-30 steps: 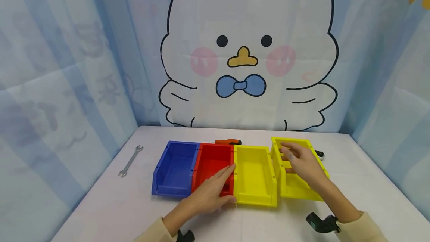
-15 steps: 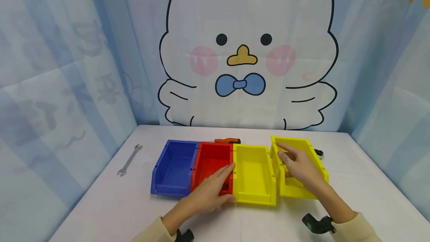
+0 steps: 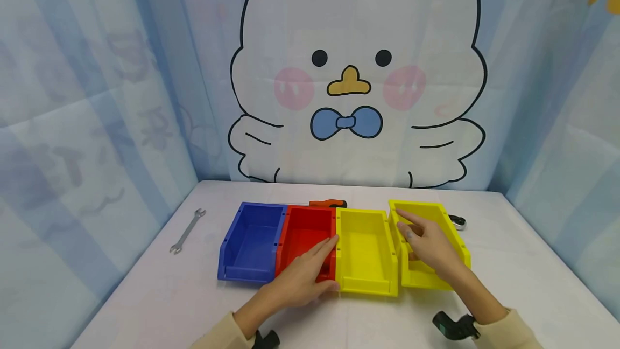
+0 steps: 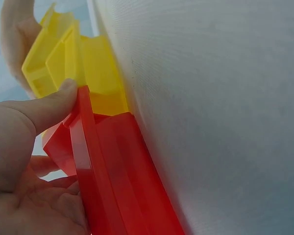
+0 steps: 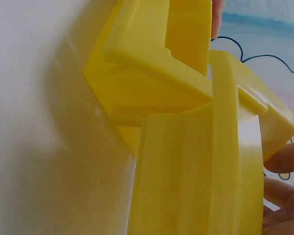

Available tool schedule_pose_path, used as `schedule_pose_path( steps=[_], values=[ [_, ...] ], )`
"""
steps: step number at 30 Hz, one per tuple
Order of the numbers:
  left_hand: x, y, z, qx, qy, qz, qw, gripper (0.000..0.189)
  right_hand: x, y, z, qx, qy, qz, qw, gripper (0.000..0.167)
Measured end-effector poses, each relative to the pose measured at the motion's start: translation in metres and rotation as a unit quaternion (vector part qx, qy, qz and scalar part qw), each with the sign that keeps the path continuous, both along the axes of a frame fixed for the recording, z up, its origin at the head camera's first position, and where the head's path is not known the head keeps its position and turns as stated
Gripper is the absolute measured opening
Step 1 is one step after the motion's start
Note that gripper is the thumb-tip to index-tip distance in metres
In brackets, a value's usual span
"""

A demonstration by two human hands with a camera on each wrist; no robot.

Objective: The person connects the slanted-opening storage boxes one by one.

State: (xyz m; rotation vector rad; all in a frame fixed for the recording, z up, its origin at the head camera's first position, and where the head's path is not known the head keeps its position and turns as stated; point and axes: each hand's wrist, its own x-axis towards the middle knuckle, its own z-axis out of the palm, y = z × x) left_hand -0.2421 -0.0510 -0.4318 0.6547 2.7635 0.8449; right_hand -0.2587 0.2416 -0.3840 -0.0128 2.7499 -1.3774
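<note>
In the head view a blue bin (image 3: 254, 244), a red bin (image 3: 310, 225) and a yellow bin (image 3: 368, 252) stand side by side. My left hand (image 3: 305, 276) grips the red bin at its front right corner; its fingers lie along the wall beside the yellow bin, and the left wrist view shows the thumb (image 4: 63, 95) on the rim. A second yellow bin (image 3: 431, 279) is at the far right, its left wall close against the first yellow bin. My right hand (image 3: 431, 244) reaches into it and holds its left wall, fingers partly hidden by the bin.
An open-ended wrench (image 3: 188, 231) lies on the white table (image 3: 145, 306) at the left. Behind the red bin is a screwdriver with an orange and black handle (image 3: 328, 203). A ratchet head (image 3: 457, 222) shows beyond the right bin. A printed curtain (image 3: 358, 160) hangs behind the table.
The right hand and the second yellow bin have shifted slightly left, towards the first yellow bin. More of the ratchet head now shows. The left hand stays in place.
</note>
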Motion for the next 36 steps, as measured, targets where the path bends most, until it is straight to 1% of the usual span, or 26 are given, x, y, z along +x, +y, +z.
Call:
schedule_pose_path(
  steps=[9,15,24,29,36],
  values=[
    [-0.001,0.000,0.000,-0.005,0.005,0.000,1.0000,0.104,0.000,-0.003,-0.010,0.008,-0.008,-0.008,0.9999,0.057],
    [0.001,0.000,-0.001,-0.008,0.005,-0.001,1.0000,0.103,0.000,-0.003,-0.016,0.011,-0.005,-0.008,0.9999,0.057],
    [0.000,0.000,0.000,-0.003,0.001,-0.003,1.0000,0.103,0.000,-0.004,-0.022,0.013,0.000,-0.008,0.9999,0.057],
    [0.000,-0.001,0.000,-0.011,0.010,-0.004,0.9999,0.102,-0.001,-0.004,-0.025,0.010,0.000,-0.009,0.9999,0.056],
    [0.001,-0.001,-0.001,-0.016,0.010,-0.002,0.9998,0.103,-0.001,-0.006,-0.029,0.007,-0.006,-0.012,0.9999,0.057]
  ],
)
